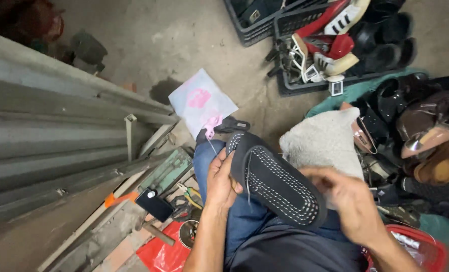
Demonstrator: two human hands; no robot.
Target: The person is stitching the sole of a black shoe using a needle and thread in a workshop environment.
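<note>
A black shoe [277, 184] lies sole-up on my lap, its sole dotted with rows of white stitches. My left hand [220, 182] grips its left edge near the toe. A thin thread runs up from that hand. My right hand [346, 201], blurred, sits at the shoe's right side near the heel, fingers pinched together; I cannot make out what they hold. My legs are in blue jeans [244, 214].
A white fleecy cloth [325, 141] and a heap of shoes [421, 126] lie to the right, black crates of shoes [305, 45] beyond. A white-and-pink bag [201, 103] is ahead. Grey metal shutters [53, 136], a phone [154, 204], pliers [190, 195], a red bag [161, 252] sit left.
</note>
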